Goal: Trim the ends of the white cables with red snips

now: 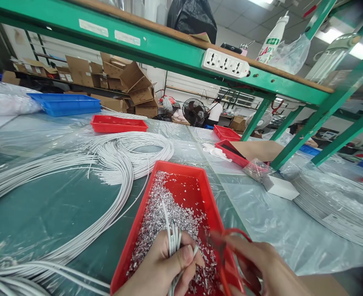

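My left hand [177, 263] is closed around a small bunch of white cables [174, 240], their ends pointing up. One cable end stands taller than the rest, and another leans to the right. My right hand [261, 263], blurred by motion, grips red-handled scissors [226, 255] just right of the bunch. Their blades are too smeared to make out. Both hands are over a red tray [210, 193], which holds many small shiny silver scraps [166, 205]. Long coils of white cable [122, 164] lie on the table to the left of the tray.
Farther back are another red tray [120, 123] and a blue tray [67, 104]. A green shelf frame with a power strip [225, 63] spans overhead. To the right lie a white box [280, 187] and a large cable coil [338, 209]. A person [214, 112] is in the distance.
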Demonstrator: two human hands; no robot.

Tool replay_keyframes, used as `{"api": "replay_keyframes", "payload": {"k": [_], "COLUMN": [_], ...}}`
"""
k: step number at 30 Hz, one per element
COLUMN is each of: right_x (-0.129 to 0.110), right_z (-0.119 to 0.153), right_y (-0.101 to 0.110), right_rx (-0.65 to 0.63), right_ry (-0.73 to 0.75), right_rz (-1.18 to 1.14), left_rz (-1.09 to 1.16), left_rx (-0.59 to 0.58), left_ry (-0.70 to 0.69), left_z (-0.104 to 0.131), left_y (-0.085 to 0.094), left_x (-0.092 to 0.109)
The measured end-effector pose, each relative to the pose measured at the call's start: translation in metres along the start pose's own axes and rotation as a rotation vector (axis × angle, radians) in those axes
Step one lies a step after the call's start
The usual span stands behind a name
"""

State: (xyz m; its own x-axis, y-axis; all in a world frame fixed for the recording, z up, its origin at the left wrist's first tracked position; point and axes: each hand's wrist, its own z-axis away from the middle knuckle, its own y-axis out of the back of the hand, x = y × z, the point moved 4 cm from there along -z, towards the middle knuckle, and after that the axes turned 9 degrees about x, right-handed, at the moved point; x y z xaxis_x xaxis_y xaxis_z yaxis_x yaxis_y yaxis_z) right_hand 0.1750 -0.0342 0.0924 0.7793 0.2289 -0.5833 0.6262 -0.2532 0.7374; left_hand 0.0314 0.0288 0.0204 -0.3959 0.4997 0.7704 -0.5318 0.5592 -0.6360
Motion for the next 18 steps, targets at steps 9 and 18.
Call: {"api": "replay_keyframes", "payload": {"k": [9, 18], "right_x": [0.017, -0.002], "right_z": [0.006, -0.007], "right_y": [-0.029, -0.056], "right_rx": [0.295, 0.203], "right_ry": [-0.576, -0.475], "right_rz": [-0.712, -0.894], "left_rz": [-0.038, -0.14], "left_rx": [0.222, 0.284], "left_ry": [-0.024, -0.079], "left_z": [0.0, 0.003], "left_y": [0.0, -0.002], "left_x": [-0.002, 0.0]}}
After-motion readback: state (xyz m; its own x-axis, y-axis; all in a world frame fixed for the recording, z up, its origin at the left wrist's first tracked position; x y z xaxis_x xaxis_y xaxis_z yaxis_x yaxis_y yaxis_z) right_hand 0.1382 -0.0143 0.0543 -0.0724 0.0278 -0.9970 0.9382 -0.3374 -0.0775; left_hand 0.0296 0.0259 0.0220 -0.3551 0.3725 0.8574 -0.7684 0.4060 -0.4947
